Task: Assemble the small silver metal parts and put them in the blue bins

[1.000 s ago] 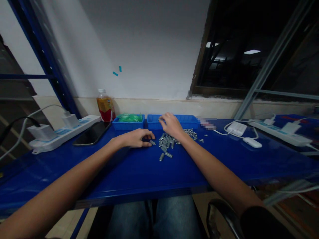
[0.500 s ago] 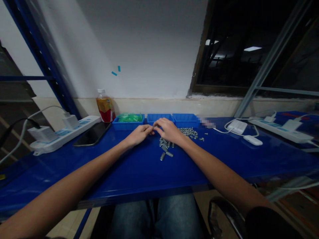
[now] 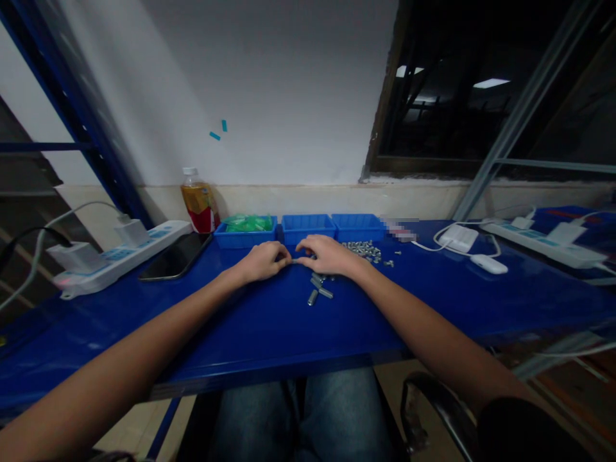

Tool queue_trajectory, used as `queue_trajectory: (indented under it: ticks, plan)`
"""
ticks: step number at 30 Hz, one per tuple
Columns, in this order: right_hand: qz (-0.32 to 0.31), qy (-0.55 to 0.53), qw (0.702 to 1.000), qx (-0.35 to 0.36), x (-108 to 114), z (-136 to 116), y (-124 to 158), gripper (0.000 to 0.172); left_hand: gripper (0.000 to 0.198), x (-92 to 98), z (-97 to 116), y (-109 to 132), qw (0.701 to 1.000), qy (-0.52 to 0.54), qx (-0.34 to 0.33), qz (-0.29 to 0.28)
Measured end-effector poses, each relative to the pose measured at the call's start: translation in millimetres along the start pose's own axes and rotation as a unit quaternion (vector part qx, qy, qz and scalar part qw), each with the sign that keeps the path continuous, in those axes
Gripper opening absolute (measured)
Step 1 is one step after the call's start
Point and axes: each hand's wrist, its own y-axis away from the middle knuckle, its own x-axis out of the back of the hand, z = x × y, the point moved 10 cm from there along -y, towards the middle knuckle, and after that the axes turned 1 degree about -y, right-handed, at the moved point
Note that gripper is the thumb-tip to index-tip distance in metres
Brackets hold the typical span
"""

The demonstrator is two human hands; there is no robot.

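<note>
My left hand (image 3: 262,261) and my right hand (image 3: 326,254) meet fingertip to fingertip over the blue table (image 3: 269,321). Both are curled in a pinch around a small metal piece between them, too small to make out clearly. Right under my right hand lies a heap of short metal cylinders (image 3: 318,289). A second scatter of small silver screws (image 3: 366,251) lies just to the right of that hand.
Three blue trays stand at the back: one with green parts (image 3: 246,226), two more (image 3: 308,226) (image 3: 359,224). A drink bottle (image 3: 197,206), a dark phone (image 3: 176,258) and a power strip (image 3: 110,256) sit left. White chargers and cables (image 3: 474,247) lie right.
My right hand came back from the blue tray to the heap of cylinders. My left hand rose from the table and the two hands met in a pinch.
</note>
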Motion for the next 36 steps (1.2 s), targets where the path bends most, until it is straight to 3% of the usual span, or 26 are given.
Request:
queue_trajectory:
  ticks: [4, 8, 10, 14, 18, 21, 26, 32, 36]
  plan:
    - [0.024, 0.012, 1.000, 0.010, -1.3, -7.2, -3.3, 0.013, 0.034, 4.3, -2.9, -3.5, 0.993, 0.111, -0.003, 0.039]
    - [0.078, 0.029, 0.996, 0.013, 14.9, 1.1, -8.9, 0.011, 0.040, 5.8, -0.2, -4.5, 0.983, 0.158, 0.028, 0.087]
    - [0.123, 0.045, 0.991, -0.006, 27.5, 13.2, -12.3, 0.013, 0.040, 3.9, 6.1, -3.4, 0.985, 0.134, 0.033, 0.099]
    - [0.189, 0.111, 0.969, -0.116, 42.0, 50.1, -11.4, 0.026, 0.037, -5.0, 27.6, -0.8, 0.996, -0.007, 0.006, 0.084]
    - [0.125, 0.141, 0.961, -0.203, 26.0, 80.5, -3.1, 0.045, 0.024, -9.0, 36.2, 1.2, 0.994, -0.081, -0.004, 0.067]
    - [0.074, 0.129, 0.966, -0.212, 13.6, 89.9, 0.4, 0.049, 0.026, -7.2, 35.1, 2.0, 0.995, -0.074, 0.006, 0.073]
    - [0.061, 0.149, 0.967, -0.199, 15.3, 83.3, -2.0, 0.046, 0.037, -7.7, 40.0, 3.7, 0.994, -0.076, -0.015, 0.076]
    - [0.043, 0.160, 0.967, -0.194, 18.8, 63.3, 2.2, 0.044, 0.023, -5.6, 37.7, 6.1, 0.994, -0.087, -0.008, 0.068]
    - [0.045, 0.146, 0.968, -0.201, 15.5, 61.4, 5.9, 0.042, 0.025, -6.2, 36.4, 5.9, 0.997, -0.059, -0.007, 0.058]
